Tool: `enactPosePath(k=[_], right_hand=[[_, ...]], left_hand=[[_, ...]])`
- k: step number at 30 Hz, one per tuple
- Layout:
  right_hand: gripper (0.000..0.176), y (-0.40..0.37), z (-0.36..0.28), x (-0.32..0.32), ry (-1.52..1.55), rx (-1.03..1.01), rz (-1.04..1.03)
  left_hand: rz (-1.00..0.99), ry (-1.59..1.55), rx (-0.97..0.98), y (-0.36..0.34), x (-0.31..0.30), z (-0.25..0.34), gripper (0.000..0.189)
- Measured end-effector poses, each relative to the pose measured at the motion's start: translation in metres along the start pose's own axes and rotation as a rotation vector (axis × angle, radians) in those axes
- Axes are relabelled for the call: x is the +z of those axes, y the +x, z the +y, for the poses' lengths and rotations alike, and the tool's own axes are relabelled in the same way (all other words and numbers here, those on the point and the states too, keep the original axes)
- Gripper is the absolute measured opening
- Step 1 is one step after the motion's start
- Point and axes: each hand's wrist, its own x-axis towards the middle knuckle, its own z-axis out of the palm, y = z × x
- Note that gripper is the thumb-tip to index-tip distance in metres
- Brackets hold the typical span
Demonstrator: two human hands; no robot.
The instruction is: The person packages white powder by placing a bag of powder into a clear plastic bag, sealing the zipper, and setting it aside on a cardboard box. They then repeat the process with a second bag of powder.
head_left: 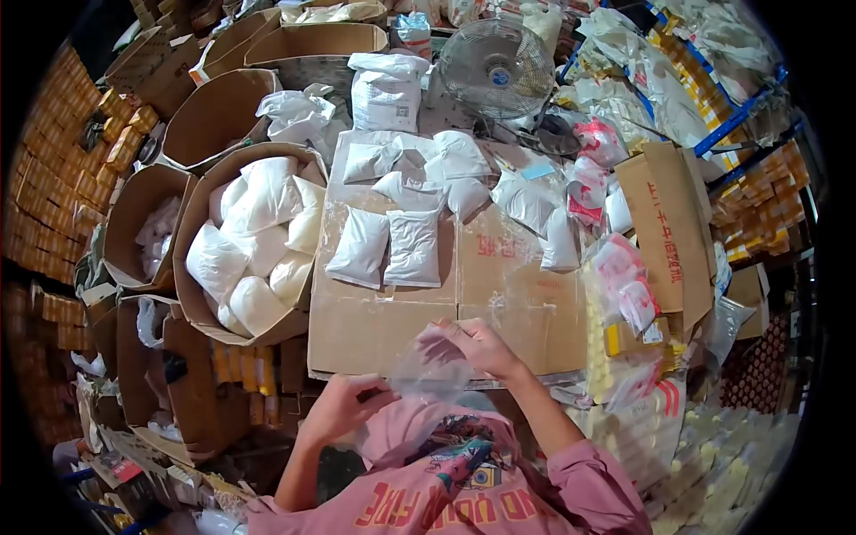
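Observation:
A clear plastic bag point(432, 373) hangs between my two hands, in front of the pink shirt. My right hand point(473, 346), at the table's front edge, pinches the bag's upper part. Lower and to the left, my left hand point(349, 406) has its fingers curled beside the bag; whether they grip it is hard to make out. Beyond the hands, two filled white bags, one on the left point(358, 248) and one on the right point(413, 249), lie side by side on the cardboard-covered table point(383, 334). Several more white bags point(459, 159) lie behind them.
Left of the table stands a big carton point(192, 267) full of white bags, with more cartons around it. A fan point(497, 69) is at the back. Pink-and-white packages point(620, 267) and an upright cardboard piece point(664, 232) line the right side, near a blue-framed rack point(740, 116).

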Motion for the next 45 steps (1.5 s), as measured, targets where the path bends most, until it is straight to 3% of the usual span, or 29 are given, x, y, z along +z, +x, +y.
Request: enactPosePath(k=[1, 4, 7, 10, 11, 14, 15, 18, 19, 22, 23, 27, 30, 31, 32, 33, 34, 35, 37, 38, 41, 44, 45], right_hand=[[0.044, 0.001, 0.0, 0.003, -0.031, 0.018, -0.007], [0.038, 0.015, -0.007, 0.009, -0.455, -0.185, -0.242], [0.035, 0.017, -0.035, 0.029, -0.561, -0.136, -0.381], [0.037, 0.021, -0.041, 0.039, -0.482, 0.008, -0.383], [0.036, 0.024, -0.038, 0.035, -0.508, 0.053, -0.403], [0.033, 0.031, -0.017, 0.012, -0.642, 0.106, -0.582], [0.025, 0.026, -0.018, 0.008, -0.634, 0.158, -0.539], [0.019, 0.021, 0.022, -0.018, -0.432, -0.273, -0.364], [0.022, 0.021, 0.033, -0.025, -0.501, -0.325, -0.243], [0.02, 0.024, 0.048, -0.043, -0.304, -0.103, -0.212], [0.018, 0.03, 0.062, -0.056, -0.228, -0.032, -0.266], [0.016, 0.053, 0.098, -0.098, 0.0, 0.161, -0.467], [0.016, 0.079, 0.134, -0.132, 0.025, 0.135, -0.643], [0.014, 0.088, 0.148, -0.145, -0.006, 0.225, -0.649], [0.013, 0.096, 0.165, -0.154, 0.069, 0.177, -0.549], [0.012, 0.106, 0.181, -0.164, 0.135, 0.127, -0.448], [0.013, 0.113, 0.198, -0.173, 0.203, 0.083, -0.348], [0.012, 0.122, 0.208, -0.189, 0.113, 0.142, -0.273], [0.01, 0.142, 0.238, -0.212, -0.23, -0.097, -0.077], [0.013, 0.154, 0.249, -0.22, -0.403, -0.221, -0.017], [0.016, 0.19, 0.262, -0.231, -0.729, -0.291, 0.063], [0.016, 0.219, 0.266, -0.231, -0.535, -0.012, 0.286], [0.019, 0.229, 0.274, -0.233, -0.472, 0.0, 0.403]], left_hand=[[-0.071, -0.014, -0.072, 0.0, -0.001, 0.001, 0.02], [0.254, 0.023, 0.137, 0.016, -0.002, 0.014, 0.027], [0.07, -0.108, 0.325, 0.037, -0.023, 0.017, 0.028], [-0.189, -0.033, 0.208, 0.048, -0.043, 0.016, 0.028], [-0.22, -0.045, 0.342, 0.053, -0.046, 0.004, 0.021], [-0.145, -0.405, 0.453, 0.067, -0.044, -0.041, 0.019], [-0.064, -0.62, 0.354, 0.064, -0.043, -0.044, 0.022], [-0.227, -0.954, 0.146, 0.07, -0.03, -0.073, 0.025], [-0.18, -1.088, 0.063, 0.074, -0.017, -0.083, 0.029], [-0.265, -1.222, -0.084, 0.093, 0.012, -0.115, 0.023], [-0.274, -1.131, -0.129, 0.099, 0.019, -0.12, 0.021], [-0.469, -0.94, -0.08, 0.141, 0.028, -0.141, 0.016], [-0.649, -0.985, -0.035, 0.172, 0.046, -0.18, 0.015], [-0.66, -1.006, -0.095, 0.178, 0.049, -0.186, 0.015], [-0.672, -1.021, -0.15, 0.186, 0.054, -0.199, 0.015], [-0.641, -1.014, -0.014, 0.191, 0.062, -0.226, 0.01], [-0.502, -1.088, -0.022, 0.189, 0.071, -0.25, 0.011], [-0.322, -1.057, -0.181, 0.188, 0.08, -0.266, 0.01], [0.052, -0.883, -0.426, 0.197, 0.1, -0.287, 0.007], [0.213, -0.746, -0.533, 0.21, 0.111, -0.289, 0.014], [0.595, -0.658, -0.589, 0.254, 0.139, -0.301, 0.024], [0.858, -0.514, -0.552, 0.294, 0.156, -0.325, 0.029], [0.922, -0.481, -0.552, 0.307, 0.16, -0.334, 0.031]])
